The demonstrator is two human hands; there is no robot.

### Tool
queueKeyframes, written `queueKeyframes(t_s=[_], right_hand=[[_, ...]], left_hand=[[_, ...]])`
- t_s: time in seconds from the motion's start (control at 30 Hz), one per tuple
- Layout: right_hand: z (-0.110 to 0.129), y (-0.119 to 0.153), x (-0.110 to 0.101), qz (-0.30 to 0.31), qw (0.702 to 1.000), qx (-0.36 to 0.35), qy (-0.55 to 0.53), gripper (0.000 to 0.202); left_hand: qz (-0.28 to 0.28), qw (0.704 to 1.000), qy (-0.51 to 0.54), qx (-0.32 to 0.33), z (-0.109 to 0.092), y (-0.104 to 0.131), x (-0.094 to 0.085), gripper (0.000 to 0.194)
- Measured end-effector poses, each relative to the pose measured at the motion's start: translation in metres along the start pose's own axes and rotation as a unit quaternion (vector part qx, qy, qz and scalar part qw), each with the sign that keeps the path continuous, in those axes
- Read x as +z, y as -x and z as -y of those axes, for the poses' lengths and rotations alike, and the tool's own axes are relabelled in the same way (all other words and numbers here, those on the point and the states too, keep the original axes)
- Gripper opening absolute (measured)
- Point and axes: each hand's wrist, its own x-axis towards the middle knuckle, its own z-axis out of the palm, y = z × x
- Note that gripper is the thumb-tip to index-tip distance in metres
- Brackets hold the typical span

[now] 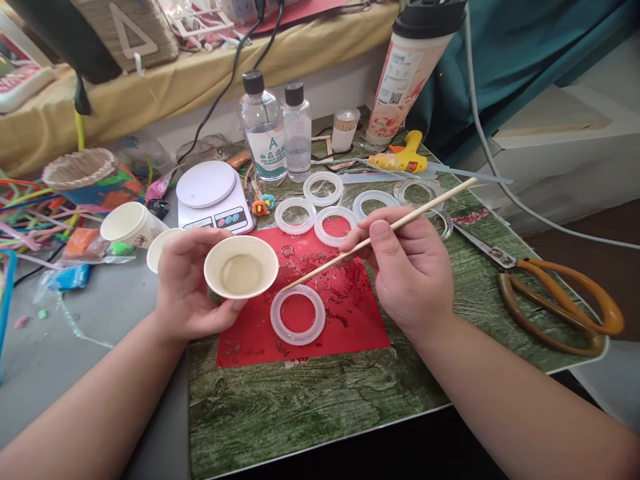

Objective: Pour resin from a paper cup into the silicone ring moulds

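Observation:
My left hand is wrapped round a paper cup, tilted a little toward me, with a pale clear liquid in its bottom. Between the thumb and fingers of my right hand is a thin wooden chopstick, slanting down to the left. Its tip is at the upper rim of a translucent ring mold, which lies on a wet-spotted red sheet. Whether the tip touches the mold I cannot tell. Several more ring molds lie behind, partly on the sheet.
A white digital scale, a bottle marked A and a smaller bottle stand at the back. Scissors lie right, near a yellow glue gun. Left are another paper cup and craft scraps. A tall lidded cup leans behind.

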Motion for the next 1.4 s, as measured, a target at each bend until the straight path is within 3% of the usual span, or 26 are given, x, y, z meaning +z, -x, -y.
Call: queueKeyframes(t_s=[0.2, 0.37, 0.63, 1.13, 1.4], right_hand=[[0.002, 0.001, 0.002, 0.016, 1.000, -0.008, -0.019, 0.019], [0.005, 0.003, 0.003, 0.044, 0.998, 0.012, -0.052, 0.016], [0.011, 0.004, 0.002, 0.086, 0.995, 0.006, -0.049, 0.012], [0.015, 0.008, 0.001, 0.107, 0.993, -0.006, -0.047, 0.012], [0.017, 0.008, -0.001, 0.110, 0.992, 0.008, -0.052, 0.013]], left_hand=[[0.010, 1.000, 0.008, 0.002, -0.001, 0.000, -0.001, 0.064], [0.003, 0.999, 0.025, 0.045, 0.012, -0.004, -0.003, 0.086], [0.000, 0.996, 0.043, 0.074, 0.017, -0.005, -0.001, 0.091], [0.011, 0.997, 0.040, 0.063, 0.016, -0.004, -0.003, 0.089], [0.004, 1.000, 0.015, 0.002, 0.009, 0.001, -0.004, 0.079]])
